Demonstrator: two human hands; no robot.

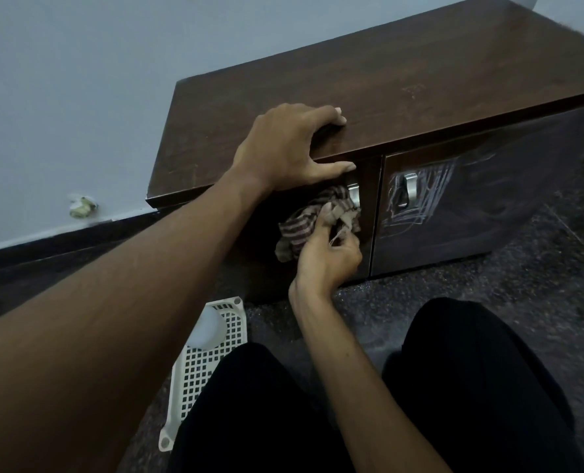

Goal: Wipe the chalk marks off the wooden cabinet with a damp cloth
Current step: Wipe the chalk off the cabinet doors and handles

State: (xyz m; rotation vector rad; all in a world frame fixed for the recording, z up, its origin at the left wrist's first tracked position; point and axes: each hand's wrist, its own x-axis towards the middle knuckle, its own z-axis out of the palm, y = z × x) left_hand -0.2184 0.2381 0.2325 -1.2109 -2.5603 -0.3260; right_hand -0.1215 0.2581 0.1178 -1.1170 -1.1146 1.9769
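Note:
A low dark wooden cabinet [386, 83] stands against the wall with two front doors. My left hand [283, 148] rests on its top front edge, fingers on the top and thumb along the lip. Below it, my right hand [328, 254] grips a bunched striped cloth [304, 223] and holds it against the left door beside that door's metal handle [353, 194]. White chalk marks [420, 196] cover the right door around its own metal handle [408, 191].
A white perforated plastic tray [195, 377] with a pale round object [207, 331] on it lies on the dark speckled floor by my left knee. My legs in black trousers [471, 387] fill the bottom. A small crumpled scrap [82, 206] sits at the wall's base.

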